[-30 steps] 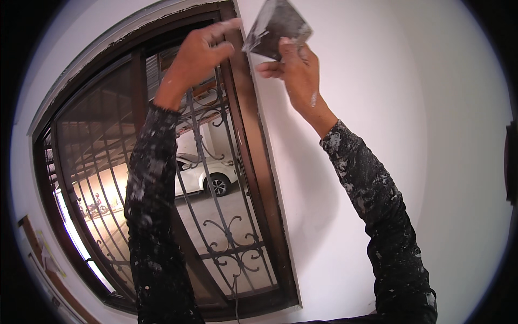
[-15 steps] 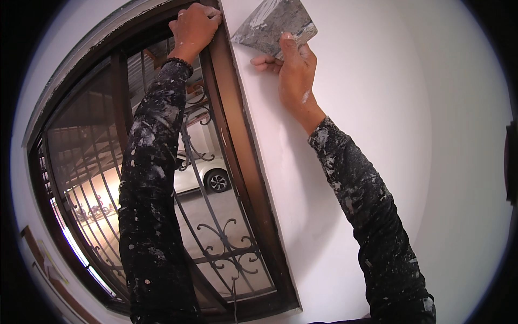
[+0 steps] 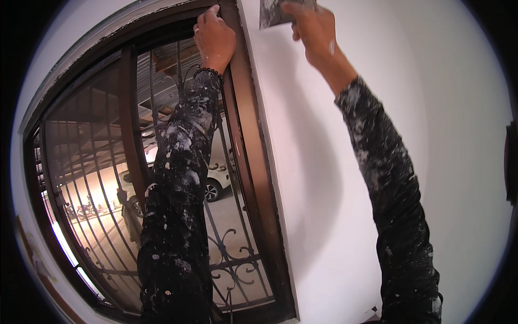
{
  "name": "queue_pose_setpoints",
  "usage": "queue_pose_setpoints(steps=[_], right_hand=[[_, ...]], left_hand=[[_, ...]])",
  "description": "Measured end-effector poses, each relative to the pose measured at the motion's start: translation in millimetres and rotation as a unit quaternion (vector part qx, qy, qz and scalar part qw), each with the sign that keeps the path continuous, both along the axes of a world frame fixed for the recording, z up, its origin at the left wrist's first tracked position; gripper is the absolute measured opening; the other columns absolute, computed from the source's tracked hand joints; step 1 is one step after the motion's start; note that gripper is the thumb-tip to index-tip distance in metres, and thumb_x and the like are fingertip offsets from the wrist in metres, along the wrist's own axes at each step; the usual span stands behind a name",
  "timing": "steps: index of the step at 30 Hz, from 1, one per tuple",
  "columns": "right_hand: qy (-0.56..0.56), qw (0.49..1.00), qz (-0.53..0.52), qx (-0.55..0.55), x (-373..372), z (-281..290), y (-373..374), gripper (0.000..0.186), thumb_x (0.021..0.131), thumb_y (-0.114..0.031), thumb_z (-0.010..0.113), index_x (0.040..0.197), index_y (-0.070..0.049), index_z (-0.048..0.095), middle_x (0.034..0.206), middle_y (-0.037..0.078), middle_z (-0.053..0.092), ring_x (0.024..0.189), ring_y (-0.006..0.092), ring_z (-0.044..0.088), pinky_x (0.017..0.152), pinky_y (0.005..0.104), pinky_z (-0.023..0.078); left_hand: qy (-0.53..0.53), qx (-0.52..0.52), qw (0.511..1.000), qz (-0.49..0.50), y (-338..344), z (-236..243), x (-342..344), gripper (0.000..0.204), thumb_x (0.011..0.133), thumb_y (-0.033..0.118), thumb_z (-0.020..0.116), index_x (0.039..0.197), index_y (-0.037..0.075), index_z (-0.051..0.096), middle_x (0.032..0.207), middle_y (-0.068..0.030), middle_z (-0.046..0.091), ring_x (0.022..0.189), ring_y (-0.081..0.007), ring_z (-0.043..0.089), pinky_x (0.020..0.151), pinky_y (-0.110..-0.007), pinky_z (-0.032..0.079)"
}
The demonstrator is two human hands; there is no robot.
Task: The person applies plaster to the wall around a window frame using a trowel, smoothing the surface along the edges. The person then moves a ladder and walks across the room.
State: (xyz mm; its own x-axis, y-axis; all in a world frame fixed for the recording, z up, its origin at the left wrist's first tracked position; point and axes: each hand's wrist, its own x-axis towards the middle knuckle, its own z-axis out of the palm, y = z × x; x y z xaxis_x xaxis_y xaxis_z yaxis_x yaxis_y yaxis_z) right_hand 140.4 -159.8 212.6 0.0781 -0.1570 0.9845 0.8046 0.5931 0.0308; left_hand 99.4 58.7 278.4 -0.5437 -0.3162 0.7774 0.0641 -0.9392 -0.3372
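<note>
My left hand (image 3: 217, 42) is raised to the upper right corner of the dark brown window frame (image 3: 258, 178). Its fingers are curled against the wood, one pointing upward, and a dark bead bracelet (image 3: 209, 72) circles the wrist. Higher on the right, my right hand (image 3: 317, 31) grips a putty knife (image 3: 275, 15) with a broad grey metal blade smeared with white filler. The picture's top edge cuts off part of the blade. The knife is in front of the white wall (image 3: 356, 216), just right of the frame. Both my black sleeves are spattered with white.
Dark iron bars with scrollwork (image 3: 234, 264) stand behind the window frame, with a sliding panel (image 3: 132, 119) to the left. Beyond them a white car (image 3: 218, 175) is parked outside. A dark object (image 3: 511, 162) juts in at the far right rim.
The putty knife in my right hand has risen and moved right, partly out of the picture. My left hand has shifted slightly down and right along the frame corner. The view has turned a little.
</note>
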Motion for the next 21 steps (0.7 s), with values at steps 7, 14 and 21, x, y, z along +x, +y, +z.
queue_pose_setpoints(steps=[7,14,21], right_hand=[[-0.088,0.984,-0.136,-0.07,-31.5,81.2,-8.0,0.013,0.091,-0.007,0.056,0.098,0.004,0.054,0.067,0.008,0.057,0.052,0.0174,0.056,0.042,0.0311,0.046],[-0.385,0.788,-0.471,-0.096,8.8,163.5,11.4,0.008,0.096,-0.012,0.06,0.092,-0.005,0.062,0.069,0.003,0.062,0.06,0.0157,0.061,0.057,0.0351,0.051],[-0.283,0.455,-0.844,0.016,15.1,191.7,43.6,0.018,0.094,-0.013,0.058,0.091,-0.009,0.075,0.082,0.006,0.072,0.085,0.0209,0.068,0.094,0.0335,0.051]], left_hand=[[0.071,-0.02,0.985,0.158,-4.1,-24.0,-2.0,0.051,0.085,0.012,0.062,0.134,0.026,0.066,0.15,-0.0142,0.047,0.14,-0.0389,0.037,0.113,-0.057,0.031],[0.068,-0.059,0.964,0.249,-17.5,-47.6,-12.4,0.04,0.085,0.011,0.061,0.121,0.023,0.075,0.147,-0.0101,0.052,0.139,-0.0354,0.041,0.112,-0.054,0.033],[0.053,-0.01,0.968,0.244,-14.5,-57.4,-10.7,0.03,0.084,0.013,0.063,0.111,0.015,0.076,0.134,-0.0103,0.06,0.131,-0.0333,0.05,0.104,-0.054,0.036]])
